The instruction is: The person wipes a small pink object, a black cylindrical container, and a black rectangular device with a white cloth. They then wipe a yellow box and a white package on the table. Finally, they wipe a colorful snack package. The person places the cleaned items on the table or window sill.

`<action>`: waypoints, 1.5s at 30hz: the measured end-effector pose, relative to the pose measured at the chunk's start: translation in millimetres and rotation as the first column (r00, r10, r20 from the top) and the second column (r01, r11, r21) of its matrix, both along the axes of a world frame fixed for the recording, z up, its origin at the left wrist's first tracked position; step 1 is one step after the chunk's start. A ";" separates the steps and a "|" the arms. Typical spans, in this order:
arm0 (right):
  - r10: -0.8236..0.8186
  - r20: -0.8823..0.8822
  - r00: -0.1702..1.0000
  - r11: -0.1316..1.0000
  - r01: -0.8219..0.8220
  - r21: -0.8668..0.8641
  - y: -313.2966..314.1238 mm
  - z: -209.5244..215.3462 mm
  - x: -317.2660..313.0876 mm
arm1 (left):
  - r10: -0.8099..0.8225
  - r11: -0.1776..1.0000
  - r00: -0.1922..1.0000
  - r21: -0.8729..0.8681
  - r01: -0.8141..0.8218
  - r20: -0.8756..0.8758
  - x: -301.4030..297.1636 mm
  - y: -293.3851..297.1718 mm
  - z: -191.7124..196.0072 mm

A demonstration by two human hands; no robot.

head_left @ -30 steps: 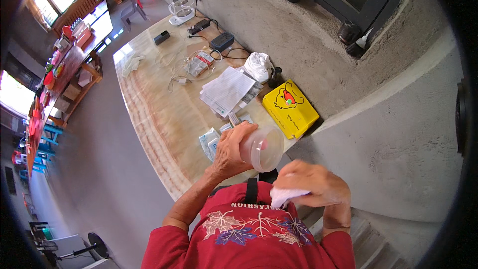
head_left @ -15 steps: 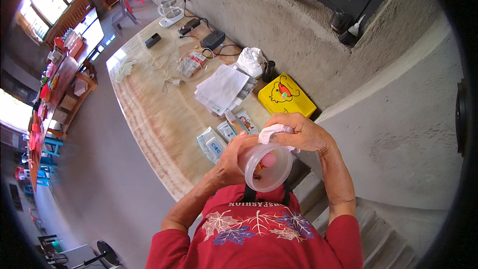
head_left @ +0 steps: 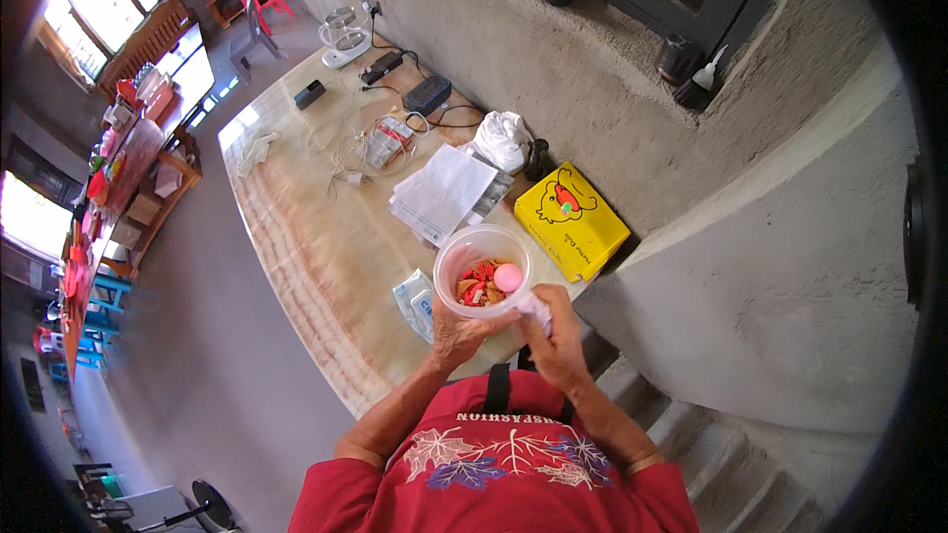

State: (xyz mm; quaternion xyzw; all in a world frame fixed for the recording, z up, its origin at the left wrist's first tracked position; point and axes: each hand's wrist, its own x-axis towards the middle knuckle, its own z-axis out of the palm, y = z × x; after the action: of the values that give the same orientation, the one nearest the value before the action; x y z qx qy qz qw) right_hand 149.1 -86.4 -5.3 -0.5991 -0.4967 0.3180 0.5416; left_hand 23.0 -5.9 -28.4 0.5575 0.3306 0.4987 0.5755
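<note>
A clear plastic tub [head_left: 479,241] is held over the table's near edge, its round mouth facing up at me. Inside are a pink ball [head_left: 508,277] and several red and tan pieces [head_left: 476,286], too small to name. My left hand [head_left: 462,334] is closed round the tub's lower left side. A crumpled whitish cloth [head_left: 536,310] is gripped in my right hand [head_left: 559,343], against the tub's lower right wall. Just left of the tub lies a white and blue soft packet [head_left: 415,302]. Some fingers are hidden behind the tub and cloth.
Loose papers [head_left: 442,190] and a yellow box [head_left: 571,221] lie beyond the tub on the marbled table [head_left: 296,247]. Cables, a dark blue box [head_left: 427,96] and a white bundle [head_left: 503,141] sit farther back. Steps [head_left: 736,479] descend at the lower right.
The tub has moved left and away from me and turned from facing me to mouth up. My right hand and cloth have gone from above its rim to its lower right side.
</note>
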 end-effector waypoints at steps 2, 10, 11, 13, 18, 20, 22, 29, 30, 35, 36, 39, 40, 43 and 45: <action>-0.068 0.292 0.954 0.978 0.006 0.207 4.4 -7.3 -1.5 | 0.035 0.996 0.999 -0.085 -0.035 -0.001 9.7 1.5 4.1; 0.092 0.297 0.950 0.981 -0.138 0.137 5.1 -22.5 25.3 | 0.071 0.979 0.990 -0.200 -0.047 0.118 42.1 15.4 -1.7; 0.154 0.235 0.960 0.984 -0.171 0.052 4.8 -27.9 30.6 | 0.061 0.966 0.980 -0.258 -0.010 0.191 51.4 17.0 4.2; 0.201 0.118 0.972 0.980 -0.200 -0.017 9.8 -45.4 40.5 | 0.024 0.964 0.983 -0.266 0.026 0.184 69.8 21.3 18.9; -0.059 -0.576 0.815 0.981 -0.059 -0.184 39.5 -27.5 94.7 | -0.095 0.961 0.976 -0.237 0.140 0.195 120.3 49.3 11.7; -0.181 -0.613 0.769 0.975 0.059 -0.215 48.8 -35.9 120.8 | -0.151 0.953 0.965 -0.228 0.200 0.214 137.8 62.6 19.1; -0.250 -0.599 0.761 0.965 0.146 -0.218 54.7 -35.1 146.5 | -0.152 0.982 0.979 -0.094 0.165 0.136 156.7 78.9 18.6; -0.285 -0.508 0.813 0.952 0.178 -0.249 50.1 -41.6 202.9 | 0.004 0.964 0.998 0.264 -0.022 0.069 247.3 186.3 40.7; -0.292 -0.517 0.805 0.947 0.169 -0.273 47.2 -41.4 207.2 | 0.082 0.931 0.996 0.355 -0.087 0.031 260.9 200.5 45.6; -0.308 -0.541 0.782 0.940 0.162 -0.302 35.2 -50.9 229.5 | 0.168 0.881 0.986 0.447 -0.157 0.015 316.7 260.6 67.9; -0.303 -0.535 0.788 0.942 0.164 -0.291 33.8 -54.9 233.5 | 0.217 0.869 0.976 0.458 -0.188 -0.011 326.1 269.7 70.6; -0.305 -0.473 0.827 0.938 0.174 -0.301 33.6 -55.8 241.8 | 0.229 0.884 0.973 0.414 -0.218 0.024 348.5 296.7 64.2; -0.308 -0.445 0.841 0.934 0.178 -0.310 33.7 -53.6 242.4 | 0.204 0.896 0.978 0.394 -0.205 0.044 353.7 303.9 59.0; -0.328 -0.471 0.819 0.919 0.161 -0.361 34.4 -56.1 242.6 | 0.184 0.906 0.982 0.380 -0.189 0.050 366.1 319.5 52.8; -0.319 -0.476 0.820 0.918 0.142 -0.371 35.9 -52.3 243.2 | 0.214 0.887 0.976 0.425 -0.183 -0.028 368.4 323.6 55.6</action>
State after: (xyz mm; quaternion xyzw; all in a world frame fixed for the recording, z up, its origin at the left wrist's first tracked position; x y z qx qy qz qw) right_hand 392.3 -50.5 -57.6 -0.6244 -0.1937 0.4770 0.5874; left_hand 391.4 317.7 27.2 0.6494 0.2918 0.5934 0.3755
